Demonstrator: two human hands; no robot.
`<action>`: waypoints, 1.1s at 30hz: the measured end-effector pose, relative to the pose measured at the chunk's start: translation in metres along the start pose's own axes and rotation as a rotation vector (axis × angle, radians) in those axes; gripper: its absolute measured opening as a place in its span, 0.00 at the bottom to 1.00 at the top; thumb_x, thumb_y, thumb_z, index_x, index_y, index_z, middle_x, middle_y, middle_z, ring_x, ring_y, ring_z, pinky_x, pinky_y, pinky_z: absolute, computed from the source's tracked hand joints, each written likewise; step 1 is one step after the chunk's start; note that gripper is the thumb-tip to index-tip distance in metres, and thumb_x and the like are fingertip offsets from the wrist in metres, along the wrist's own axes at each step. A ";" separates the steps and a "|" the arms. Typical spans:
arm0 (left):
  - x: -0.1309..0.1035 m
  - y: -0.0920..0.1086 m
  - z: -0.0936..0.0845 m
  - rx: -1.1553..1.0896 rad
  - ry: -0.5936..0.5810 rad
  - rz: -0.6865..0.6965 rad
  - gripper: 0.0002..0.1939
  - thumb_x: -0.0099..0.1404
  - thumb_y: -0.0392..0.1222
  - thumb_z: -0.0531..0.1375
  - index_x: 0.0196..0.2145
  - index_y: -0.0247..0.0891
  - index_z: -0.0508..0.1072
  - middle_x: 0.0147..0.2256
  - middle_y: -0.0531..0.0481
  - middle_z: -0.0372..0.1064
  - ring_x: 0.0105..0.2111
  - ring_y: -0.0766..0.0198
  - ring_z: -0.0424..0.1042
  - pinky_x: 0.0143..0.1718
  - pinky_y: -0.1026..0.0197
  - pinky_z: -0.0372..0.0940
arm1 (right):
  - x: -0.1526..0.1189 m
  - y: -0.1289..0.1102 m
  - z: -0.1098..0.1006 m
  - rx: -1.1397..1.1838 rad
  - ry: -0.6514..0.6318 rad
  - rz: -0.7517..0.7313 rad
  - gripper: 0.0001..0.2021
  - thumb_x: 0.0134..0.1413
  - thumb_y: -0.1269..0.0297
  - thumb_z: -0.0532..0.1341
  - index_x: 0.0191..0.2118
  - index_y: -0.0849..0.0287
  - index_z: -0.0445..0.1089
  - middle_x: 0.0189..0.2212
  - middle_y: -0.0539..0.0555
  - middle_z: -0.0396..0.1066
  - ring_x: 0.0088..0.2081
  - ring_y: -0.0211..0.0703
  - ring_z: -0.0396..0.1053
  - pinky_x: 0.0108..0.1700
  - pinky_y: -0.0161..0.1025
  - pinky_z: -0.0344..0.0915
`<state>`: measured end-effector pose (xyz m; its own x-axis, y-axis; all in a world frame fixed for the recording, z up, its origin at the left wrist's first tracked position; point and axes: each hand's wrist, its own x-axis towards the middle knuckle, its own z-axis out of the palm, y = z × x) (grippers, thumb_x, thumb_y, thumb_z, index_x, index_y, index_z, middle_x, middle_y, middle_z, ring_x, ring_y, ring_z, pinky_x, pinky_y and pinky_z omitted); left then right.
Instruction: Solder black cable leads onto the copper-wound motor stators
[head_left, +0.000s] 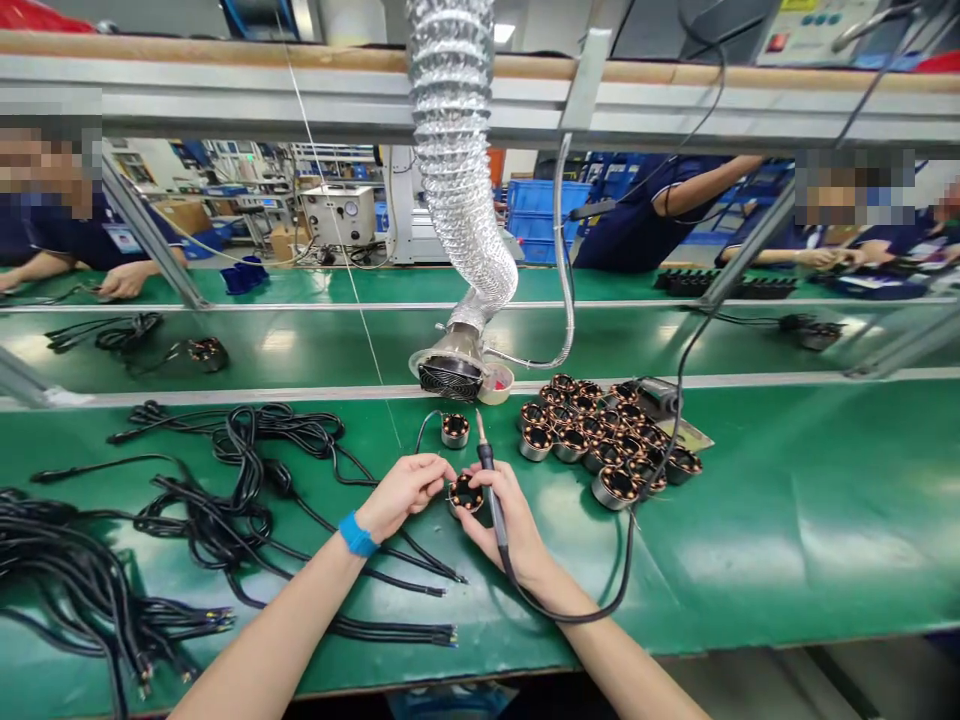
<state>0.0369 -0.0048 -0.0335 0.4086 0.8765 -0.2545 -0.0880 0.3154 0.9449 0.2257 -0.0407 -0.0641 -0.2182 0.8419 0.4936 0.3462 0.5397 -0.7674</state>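
Observation:
My right hand (pixel 517 520) is closed around a soldering iron (pixel 493 500), its tip pointing up and away from me. The thumb and fingers of that hand also steady a motor stator (pixel 459 505), a metal ring with copper windings inside. At the stator's left edge, my left hand (pixel 405 495), with a blue band (pixel 358 535) on its wrist, is pinched closed. Whatever sits between its fingertips is too small to make out. Just beyond my hands stands another stator (pixel 454 432) with a black cable beside it.
Several stators (pixel 574 445) cluster at the right, near a soldering iron stand (pixel 660 398). Black cables (pixel 240 470) cover the left side. A fume extractor hood (pixel 454 365) hangs ahead beside a small round container (pixel 496 385). The iron's cord (pixel 628 560) loops over my right forearm. Co-workers sit opposite.

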 end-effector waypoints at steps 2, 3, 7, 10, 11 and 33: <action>-0.006 0.003 -0.006 0.124 0.072 0.027 0.24 0.64 0.61 0.57 0.35 0.33 0.74 0.20 0.60 0.50 0.16 0.75 0.40 0.17 0.66 0.35 | 0.000 0.001 0.000 -0.001 -0.001 0.001 0.17 0.53 0.71 0.63 0.47 0.51 0.62 0.50 0.55 0.61 0.52 0.46 0.68 0.55 0.46 0.66; -0.009 0.006 -0.009 0.213 0.102 0.054 0.26 0.66 0.61 0.55 0.35 0.33 0.75 0.20 0.59 0.52 0.16 0.74 0.43 0.17 0.66 0.38 | 0.000 0.001 0.000 -0.004 0.000 0.002 0.17 0.53 0.71 0.63 0.47 0.51 0.62 0.50 0.55 0.61 0.53 0.47 0.68 0.55 0.46 0.66; -0.023 0.016 -0.019 0.673 -0.020 0.220 0.22 0.67 0.56 0.57 0.30 0.34 0.79 0.23 0.53 0.63 0.24 0.68 0.60 0.26 0.65 0.54 | 0.002 0.004 -0.002 -0.030 0.038 0.011 0.16 0.54 0.70 0.63 0.47 0.51 0.62 0.50 0.55 0.60 0.53 0.47 0.68 0.55 0.46 0.66; -0.027 0.013 -0.020 0.907 -0.285 0.293 0.14 0.57 0.52 0.68 0.33 0.38 0.81 0.31 0.51 0.68 0.31 0.65 0.66 0.32 0.65 0.58 | 0.004 0.006 -0.006 -0.068 0.083 0.030 0.16 0.53 0.70 0.64 0.46 0.52 0.62 0.49 0.55 0.61 0.53 0.47 0.67 0.56 0.47 0.65; -0.027 0.009 -0.020 0.963 -0.345 0.305 0.14 0.54 0.51 0.70 0.33 0.39 0.81 0.32 0.52 0.68 0.31 0.64 0.67 0.33 0.65 0.58 | 0.005 0.006 -0.007 -0.087 0.097 0.038 0.16 0.53 0.70 0.64 0.46 0.52 0.62 0.49 0.55 0.61 0.53 0.48 0.67 0.56 0.47 0.64; -0.017 0.011 -0.012 0.271 0.014 0.239 0.17 0.60 0.51 0.65 0.36 0.32 0.77 0.26 0.52 0.69 0.27 0.67 0.63 0.31 0.65 0.58 | 0.015 0.006 -0.006 -0.140 0.216 0.066 0.11 0.55 0.66 0.65 0.42 0.54 0.64 0.43 0.55 0.64 0.44 0.46 0.69 0.48 0.45 0.69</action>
<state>0.0179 -0.0112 -0.0212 0.3928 0.9194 -0.0206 0.0648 -0.0053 0.9979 0.2301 -0.0246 -0.0590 0.0036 0.8467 0.5320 0.4792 0.4655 -0.7441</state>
